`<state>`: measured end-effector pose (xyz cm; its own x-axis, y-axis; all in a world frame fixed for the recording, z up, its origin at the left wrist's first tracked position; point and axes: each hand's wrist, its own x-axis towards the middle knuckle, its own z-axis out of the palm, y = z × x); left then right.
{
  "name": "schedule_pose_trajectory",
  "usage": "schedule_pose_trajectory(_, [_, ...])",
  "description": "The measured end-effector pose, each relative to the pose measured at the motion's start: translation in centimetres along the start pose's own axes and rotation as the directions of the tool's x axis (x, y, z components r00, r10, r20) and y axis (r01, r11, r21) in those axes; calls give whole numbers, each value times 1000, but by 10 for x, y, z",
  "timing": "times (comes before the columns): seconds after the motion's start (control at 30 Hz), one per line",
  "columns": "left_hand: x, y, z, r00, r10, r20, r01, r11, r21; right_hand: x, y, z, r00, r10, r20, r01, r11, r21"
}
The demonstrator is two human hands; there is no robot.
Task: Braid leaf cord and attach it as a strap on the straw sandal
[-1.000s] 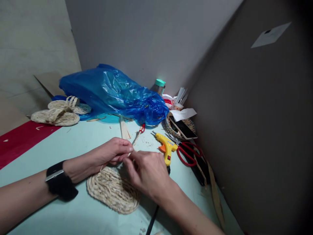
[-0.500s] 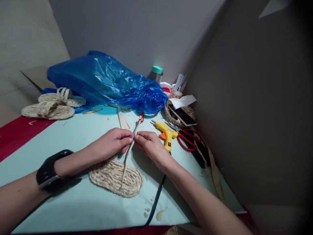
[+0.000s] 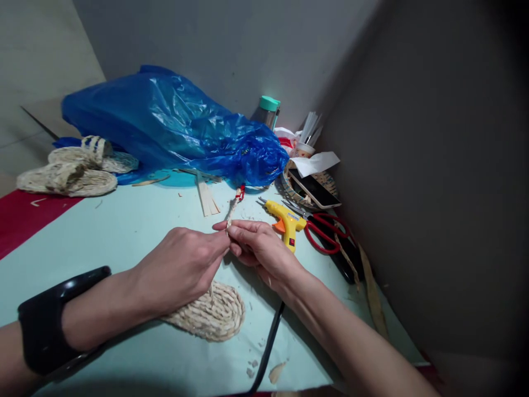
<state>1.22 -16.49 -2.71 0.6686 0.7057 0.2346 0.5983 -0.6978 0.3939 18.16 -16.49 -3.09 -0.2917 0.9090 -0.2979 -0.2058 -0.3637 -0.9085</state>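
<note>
A thin pale braided cord (image 3: pixel 233 209), tied with red at its far end, runs toward me into my fingers. My left hand (image 3: pixel 188 264) pinches it from the left, its fingertips closed and partly hidden behind the back of the hand. From the right, my right hand (image 3: pixel 258 245) grips the cord between thumb and fingers, its fingertips meeting those of the left. Below them lies an oval woven straw sole (image 3: pixel 219 314), its left part covered by my left hand and wrist.
A yellow glue gun (image 3: pixel 287 218) and red-handled scissors (image 3: pixel 324 231) lie to the right. Behind are a blue plastic bag (image 3: pixel 173 121), a basket with a phone (image 3: pixel 314 187) on it, and a bottle (image 3: pixel 266 110). Woven slippers (image 3: pixel 68 176) sit at left. A black cable (image 3: pixel 268 342) crosses the front.
My left hand has turned and come nearer, now covering the cord's lower stretch and more of the sole. My right hand's fingers have extended beneath the cord. The view has shifted slightly.
</note>
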Motion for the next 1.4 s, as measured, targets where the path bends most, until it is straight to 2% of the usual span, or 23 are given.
schedule_pose_trajectory(0.1, [4, -2, -9, 996, -49, -79, 43, 996, -83, -2, -2, 3, 997, -75, -35, 76, 997, 9])
schedule_pose_trajectory(0.2, [14, -9, -17, 939, -245, -243, 182, 950, -254, -4, -4, 4, 994, -100, -34, 102, 994, 37])
schedule_pose_trajectory(0.23, [17, -11, -18, 921, -312, -234, 221, 912, -345, -4, -4, 5, 996, -86, -27, 87, 996, 35])
schedule_pose_trajectory(0.27, [21, -14, -17, 922, -351, -163, 239, 847, -475, -5, -4, 5, 997, -69, -19, 69, 997, 20])
schedule_pose_trajectory(0.3, [24, -15, -14, 928, -368, -52, 258, 739, -622, -5, -4, 5, 998, -59, -11, 59, 998, -3])
schedule_pose_trajectory(0.37, [27, -17, -6, 920, -335, 205, 340, 417, -843, -4, -4, 4, 998, -56, 6, 57, 997, -54])
schedule_pose_trajectory(0.4, [27, -18, -2, 904, -309, 295, 384, 284, -879, -4, -3, 3, 998, -59, 13, 60, 995, -82])
schedule_pose_trajectory(0.43, [26, -18, 2, 887, -293, 357, 420, 192, -887, -4, -3, 3, 998, -61, 19, 63, 992, -109])
schedule_pose_trajectory(0.47, [25, -18, 5, 873, -290, 392, 445, 145, -884, -4, -3, 2, 998, -65, 22, 67, 988, -139])
schedule_pose_trajectory(0.6, [21, -21, 8, 839, -312, 446, 499, 114, -859, -3, -2, 1, 995, -99, 34, 104, 944, -314])
schedule_pose_trajectory(0.7, [23, -22, 7, 821, -326, 469, 528, 121, -841, -3, -1, -2, 988, -149, 39, 149, 861, -487])
schedule_pose_trajectory(0.77, [24, -20, 7, 817, -355, 454, 531, 160, -832, -4, -1, -3, 980, -194, 49, 184, 773, -607])
schedule_pose_trajectory(0.9, [24, -17, 8, 819, -419, 392, 532, 298, -793, -12, -4, -2, 962, -265, 71, 217, 577, -788])
schedule_pose_trajectory(0.97, [24, -15, 9, 818, -447, 361, 534, 357, -766, -19, -4, 0, 949, -312, 39, 182, 444, -878])
schedule_pose_trajectory(1.03, [24, -12, 9, 814, -471, 340, 537, 389, -748, -25, -2, 1, 922, -386, 37, 127, 210, -969])
schedule_pose_trajectory(1.1, [25, -10, 10, 813, -480, 331, 536, 394, -746, -29, 1, 3, 898, -430, 94, 91, -28, -995])
schedule_pose_trajectory(1.13, [25, -9, 10, 812, -482, 329, 535, 389, -750, -31, 3, 4, 890, -436, 133, 96, -106, -990])
schedule_pose_trajectory(1.23, [24, -8, 11, 814, -479, 328, 524, 365, -769, -33, 10, 6, 858, -442, 263, 177, -225, -958])
schedule_pose_trajectory(1.4, [19, -12, 13, 848, -422, 322, 475, 334, -814, -29, 20, 4, 732, -433, 526, 324, -457, -828])
